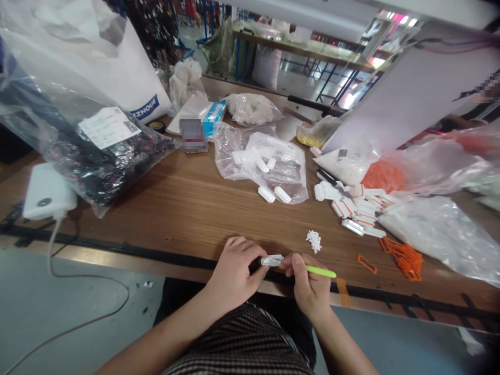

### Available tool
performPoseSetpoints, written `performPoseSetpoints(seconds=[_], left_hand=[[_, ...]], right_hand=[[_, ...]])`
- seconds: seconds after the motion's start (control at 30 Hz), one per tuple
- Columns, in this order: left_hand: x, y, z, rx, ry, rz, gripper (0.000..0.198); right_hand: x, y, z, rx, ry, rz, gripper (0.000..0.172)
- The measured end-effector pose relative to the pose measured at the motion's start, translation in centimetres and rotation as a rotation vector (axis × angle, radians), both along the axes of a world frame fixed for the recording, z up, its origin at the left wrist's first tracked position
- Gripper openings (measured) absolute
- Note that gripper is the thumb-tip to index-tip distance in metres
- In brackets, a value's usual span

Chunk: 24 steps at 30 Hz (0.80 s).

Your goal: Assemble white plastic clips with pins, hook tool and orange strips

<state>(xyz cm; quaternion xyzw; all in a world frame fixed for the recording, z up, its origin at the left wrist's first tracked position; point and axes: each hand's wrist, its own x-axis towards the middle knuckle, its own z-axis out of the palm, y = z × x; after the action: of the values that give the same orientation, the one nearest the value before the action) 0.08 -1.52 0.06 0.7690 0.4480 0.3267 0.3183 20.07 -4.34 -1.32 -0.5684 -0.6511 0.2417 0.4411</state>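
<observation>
My left hand (234, 271) grips a small white plastic piece (271, 260) with dark markings, just above the table's front edge. My right hand (308, 284) pinches a neon green stick (321, 271), and its fingertips meet the end of the white piece. A small heap of white granules (313, 241) lies just beyond my right hand on the wooden table (175, 219). Farther right are white parts with orange marks (353, 209), a single orange plastic frame (367, 264) and a tangle of orange pieces (406, 262).
A clear bag with white plastic parts (269, 166) lies mid-table. At the left are a bagged dark patterned fabric (97, 156) and a white power adapter (47, 191) with a cable running to the floor. Plastic bags and a white board (410, 88) crowd the right.
</observation>
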Motion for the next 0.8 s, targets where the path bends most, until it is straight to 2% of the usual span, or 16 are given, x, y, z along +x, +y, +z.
performPoseSetpoints(seconds=[0.2, 0.43, 0.8], left_hand=[[0.10, 0.05, 0.07, -0.002, 0.002, 0.011, 0.010], [0.12, 0.07, -0.03, 0.005, -0.008, 0.012, 0.010], [0.14, 0.02, 0.11, 0.010, 0.001, 0.009, 0.008]], right_hand=[[-0.30, 0.12, 0.50, 0.108, -0.075, 0.107, 0.030], [-0.10, -0.40, 0.18, 0.056, -0.016, -0.020, 0.035], [-0.45, -0.07, 0.46, 0.085, -0.083, 0.057, 0.036]])
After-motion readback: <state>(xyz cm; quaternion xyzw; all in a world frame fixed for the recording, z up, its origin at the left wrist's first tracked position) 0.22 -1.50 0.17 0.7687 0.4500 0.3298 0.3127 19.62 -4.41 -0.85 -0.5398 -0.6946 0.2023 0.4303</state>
